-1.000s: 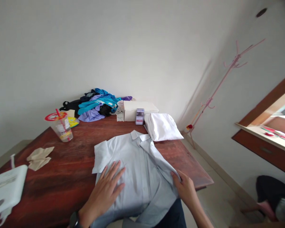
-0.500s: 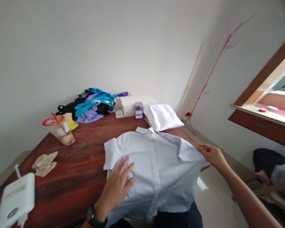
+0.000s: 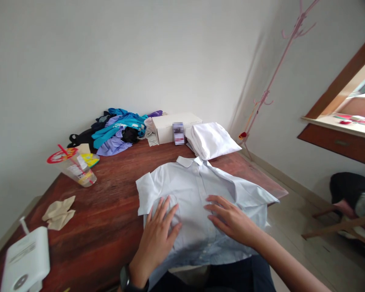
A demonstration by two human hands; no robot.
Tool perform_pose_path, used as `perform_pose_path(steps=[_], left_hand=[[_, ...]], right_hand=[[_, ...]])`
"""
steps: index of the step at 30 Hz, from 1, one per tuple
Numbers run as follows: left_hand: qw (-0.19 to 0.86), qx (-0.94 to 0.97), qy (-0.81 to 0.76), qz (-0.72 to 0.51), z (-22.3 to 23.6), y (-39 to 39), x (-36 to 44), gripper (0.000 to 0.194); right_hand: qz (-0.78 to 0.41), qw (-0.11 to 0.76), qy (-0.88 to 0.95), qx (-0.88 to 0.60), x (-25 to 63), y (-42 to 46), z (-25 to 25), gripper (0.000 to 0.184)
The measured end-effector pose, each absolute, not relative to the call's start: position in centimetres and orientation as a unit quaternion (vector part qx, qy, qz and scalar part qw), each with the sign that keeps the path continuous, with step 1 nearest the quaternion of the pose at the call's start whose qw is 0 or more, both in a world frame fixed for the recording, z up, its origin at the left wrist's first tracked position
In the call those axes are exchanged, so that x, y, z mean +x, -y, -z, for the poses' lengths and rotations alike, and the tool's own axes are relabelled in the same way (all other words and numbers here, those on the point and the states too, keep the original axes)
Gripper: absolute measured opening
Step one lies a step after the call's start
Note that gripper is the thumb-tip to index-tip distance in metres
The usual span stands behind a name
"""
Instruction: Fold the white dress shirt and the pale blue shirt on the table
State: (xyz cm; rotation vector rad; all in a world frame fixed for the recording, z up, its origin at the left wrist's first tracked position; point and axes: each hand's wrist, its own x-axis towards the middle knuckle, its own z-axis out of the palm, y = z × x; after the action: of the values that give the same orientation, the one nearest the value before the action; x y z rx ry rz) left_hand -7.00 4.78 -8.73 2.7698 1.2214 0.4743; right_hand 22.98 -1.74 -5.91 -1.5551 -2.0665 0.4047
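Observation:
A light grey-blue short-sleeved shirt (image 3: 188, 186) lies front up on the dark red wooden table (image 3: 109, 211), its collar away from me and its hem over the near edge. My left hand (image 3: 161, 227) rests flat on the shirt's left half, fingers spread. Over the button strip, from the right, comes my right hand (image 3: 228, 217), fingers apart and holding nothing; its fingertips are on or just above the cloth. The right sleeve spreads past the table's right side. Behind the collar sits a folded white cloth (image 3: 214, 140).
A heap of clothes (image 3: 118, 129) and a white box (image 3: 164, 127) stand by the wall. At left are a plastic cup (image 3: 76, 168), a crumpled napkin (image 3: 59, 213) and a white device with a cable (image 3: 26, 259). A pink coat rack (image 3: 276, 75) rises at right.
My right hand has let go of the right sleeve and moved left to the shirt's middle. My left hand stays flat on the shirt. The view has shifted slightly.

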Motion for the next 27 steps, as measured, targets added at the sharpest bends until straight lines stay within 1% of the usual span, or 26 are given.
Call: perform_pose_path(steps=[5,10,14,18,20,22,24,27], left_hand=[[0.017,0.886,-0.432,-0.166,9.3,-4.1,-6.9,0.057],[-0.023,0.886,-0.435,-0.158,9.5,-3.0,-6.9,0.062],[-0.05,0.884,-0.432,-0.172,9.8,-1.2,-6.9,0.065],[-0.051,0.886,-0.424,-0.182,10.5,0.8,-7.4,0.072],[-0.036,0.895,-0.412,-0.168,10.2,1.4,-8.0,0.077],[-0.001,0.911,-0.386,-0.148,9.0,1.6,-8.4,0.076],[0.058,0.929,-0.342,-0.126,6.6,1.3,-8.3,0.068],[0.145,0.945,-0.279,-0.092,1.8,-0.2,-6.6,0.06]], right_hand=[[-0.066,0.234,0.698,-0.674,25.4,0.3,9.7,0.05],[0.013,0.223,0.634,-0.74,29.6,-0.3,10.3,0.058],[0.033,0.208,0.579,-0.788,31.5,-0.3,10.6,0.059],[0.058,0.163,0.575,-0.799,31.7,-0.4,11.1,0.052],[0.066,0.154,0.583,-0.795,31.4,-0.3,11.1,0.05],[0.07,0.151,0.586,-0.793,31.2,-0.3,11.1,0.05],[0.071,0.145,0.587,-0.793,31.1,-0.1,10.9,0.051],[0.071,0.139,0.589,-0.793,31.0,0.0,10.7,0.051]])
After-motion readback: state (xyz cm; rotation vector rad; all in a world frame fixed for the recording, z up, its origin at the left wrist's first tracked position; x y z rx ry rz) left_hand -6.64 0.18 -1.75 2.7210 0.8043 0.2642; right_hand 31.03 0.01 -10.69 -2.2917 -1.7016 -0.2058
